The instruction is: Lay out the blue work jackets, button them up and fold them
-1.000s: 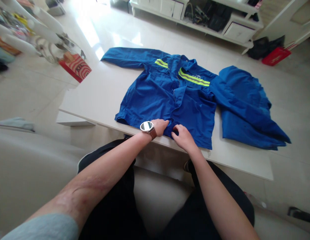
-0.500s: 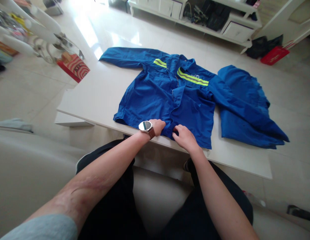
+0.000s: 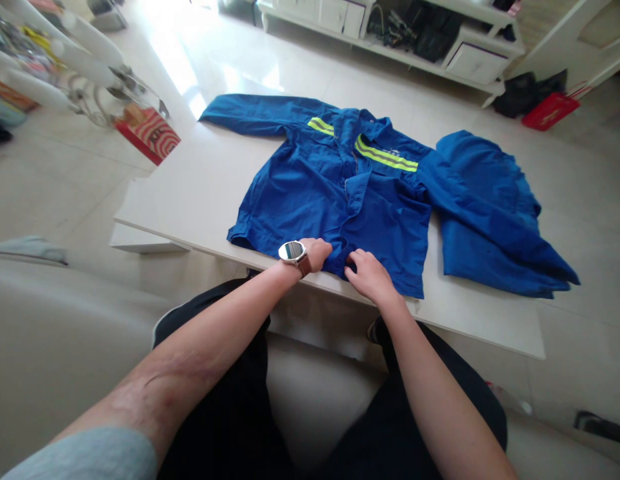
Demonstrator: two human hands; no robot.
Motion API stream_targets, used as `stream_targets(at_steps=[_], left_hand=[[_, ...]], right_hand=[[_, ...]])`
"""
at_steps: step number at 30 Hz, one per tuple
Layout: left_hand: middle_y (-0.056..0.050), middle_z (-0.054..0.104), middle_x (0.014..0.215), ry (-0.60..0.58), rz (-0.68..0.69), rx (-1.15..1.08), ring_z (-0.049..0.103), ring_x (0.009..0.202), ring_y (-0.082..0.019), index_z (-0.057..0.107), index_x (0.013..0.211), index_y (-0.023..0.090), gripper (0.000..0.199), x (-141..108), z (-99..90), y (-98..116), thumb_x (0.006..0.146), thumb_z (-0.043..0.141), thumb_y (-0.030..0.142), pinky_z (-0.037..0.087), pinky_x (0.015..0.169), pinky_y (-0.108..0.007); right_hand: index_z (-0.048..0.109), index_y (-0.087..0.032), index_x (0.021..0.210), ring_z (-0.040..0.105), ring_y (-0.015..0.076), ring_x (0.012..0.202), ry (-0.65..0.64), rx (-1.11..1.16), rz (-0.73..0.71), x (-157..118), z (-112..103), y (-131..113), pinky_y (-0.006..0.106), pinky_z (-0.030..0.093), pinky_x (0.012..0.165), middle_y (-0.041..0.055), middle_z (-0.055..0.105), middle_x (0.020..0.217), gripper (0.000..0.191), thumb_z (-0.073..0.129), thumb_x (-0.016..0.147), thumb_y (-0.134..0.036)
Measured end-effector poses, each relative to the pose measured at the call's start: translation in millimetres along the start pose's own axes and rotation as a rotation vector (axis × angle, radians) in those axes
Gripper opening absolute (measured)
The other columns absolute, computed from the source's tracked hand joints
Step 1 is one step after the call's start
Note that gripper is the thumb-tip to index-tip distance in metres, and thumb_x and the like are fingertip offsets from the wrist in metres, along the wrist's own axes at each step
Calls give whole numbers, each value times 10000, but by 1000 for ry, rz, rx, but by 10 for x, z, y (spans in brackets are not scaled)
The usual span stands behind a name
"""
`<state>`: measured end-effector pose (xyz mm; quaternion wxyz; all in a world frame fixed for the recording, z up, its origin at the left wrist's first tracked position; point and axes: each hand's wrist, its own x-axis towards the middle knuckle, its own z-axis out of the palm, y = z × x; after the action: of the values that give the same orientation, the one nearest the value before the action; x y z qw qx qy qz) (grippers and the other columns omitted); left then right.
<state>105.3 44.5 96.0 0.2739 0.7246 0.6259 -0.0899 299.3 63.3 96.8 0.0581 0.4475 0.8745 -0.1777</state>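
A blue work jacket (image 3: 300, 187) with yellow-and-grey reflective strips lies front up on the white table (image 3: 155, 193), its collar away from me. One sleeve stretches to the far left; the other reaches right over a second folded blue garment (image 3: 483, 167). At the bottom hem, beside the front opening, my left hand (image 3: 317, 254) is closed on the jacket's cloth, with a watch on its wrist. Just to the right, my right hand (image 3: 369, 273) has its fingers curled on the other side of the hem. Both hands' fingertips are partly hidden in the cloth.
A white cabinet (image 3: 335, 20) stands across the tiled floor. A red bag (image 3: 550, 112) and a black bag lie near it at the right. Past the table's left end is a red-and-white striped box (image 3: 153, 137). A pale sofa (image 3: 80, 320) is beneath me.
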Motion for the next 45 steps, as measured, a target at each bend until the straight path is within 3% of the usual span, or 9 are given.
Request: stream_targets(at_steps=[11,15,23,28,36,40,42,45], left_hand=[[-146,758,1016,-63,-87,25,721,1022,-302,772,1042,208,276,-52,-37,-27,778,693,234,548,842,-338],[-143,756,995,-83,-44,22,724,987,-301,757,996,189,245,-52,-76,16,767,672,211,550,806,-332],[-109,679,1205,177,147,-24,699,1022,-217,634,1213,184,357,33,-39,86,874,522,165,530,864,-289],[-104,678,1180,155,189,-26,697,1011,-209,701,1108,185,309,57,-10,77,853,532,141,524,858,-271],[-58,753,986,10,142,-40,715,928,-225,745,1001,239,274,18,-41,98,807,578,139,517,757,-275],[-80,718,1091,106,147,-20,694,998,-223,725,1070,215,302,6,-40,92,820,577,130,527,814,-278],[-106,669,1206,197,159,0,655,1093,-233,689,1170,195,367,-1,-42,85,823,590,127,529,868,-289],[-115,591,1359,227,188,0,578,1227,-257,637,1280,204,443,-5,-29,70,846,585,134,537,916,-327]], right_hand=[[666,-213,1000,598,218,1008,-44,-43,-16,-39,-70,-48,304,434,785,72,680,1074,155,521,953,-244],[688,-215,986,623,214,994,-41,-45,-14,-53,-104,-58,294,429,745,68,696,1064,193,502,971,-263],[749,-224,962,669,214,936,-109,-46,19,-70,-164,-86,278,433,733,81,737,1065,261,496,973,-285],[769,-226,916,691,223,918,-172,-55,48,-84,-205,-113,279,438,744,94,763,1034,308,475,974,-298],[772,-223,905,699,233,900,-237,-34,82,-85,-199,-132,281,414,704,108,766,1007,324,462,954,-302],[750,-221,906,693,227,895,-242,-19,79,-71,-165,-124,279,403,687,95,760,1002,297,469,954,-301],[733,-218,912,686,222,903,-199,-20,63,-68,-156,-130,277,409,697,90,753,1011,267,480,957,-291],[691,-231,1052,671,215,937,-3,23,39,-71,-155,-155,277,424,727,72,731,1079,224,488,970,-282]])
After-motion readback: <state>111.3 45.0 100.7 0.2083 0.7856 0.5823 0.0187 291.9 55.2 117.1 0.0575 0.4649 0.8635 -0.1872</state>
